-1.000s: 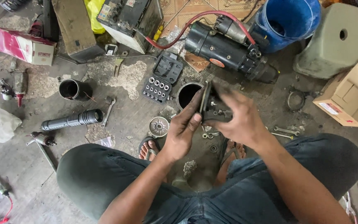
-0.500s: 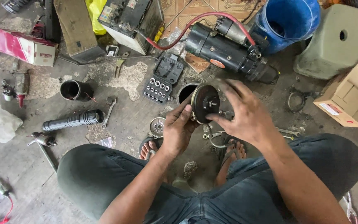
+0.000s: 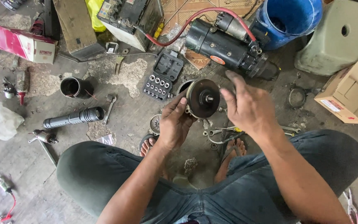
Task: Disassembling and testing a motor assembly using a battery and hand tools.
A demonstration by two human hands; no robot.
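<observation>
Head view, looking down on a person seated on a concrete floor (image 3: 30,174) with knees spread. Left hand (image 3: 174,123) is clamped on a round, dark motor end plate (image 3: 203,98), fingers curled around its lower left rim, holding it face-up above the floor between the knees; a short shaft stub projects from its centre. Right hand (image 3: 249,107) sits just beside the plate's right edge, fingers spread and loose, holding nothing; whether a fingertip touches the rim cannot be told, as the hand is slightly blurred.

Beyond the plate lies a black starter motor (image 3: 228,47) with a red cable (image 3: 175,29) running to a battery (image 3: 131,18). An open socket set (image 3: 162,76) lies just left of the plate, with a black cylindrical housing (image 3: 76,87) and a black ribbed flashlight (image 3: 74,118) further left. A blue bucket (image 3: 289,18) and a grey-green plastic stool (image 3: 338,39) stand at upper right, a cardboard box (image 3: 355,93) at right. Wrenches (image 3: 222,132) lie on the floor by the sandalled right foot (image 3: 231,151).
</observation>
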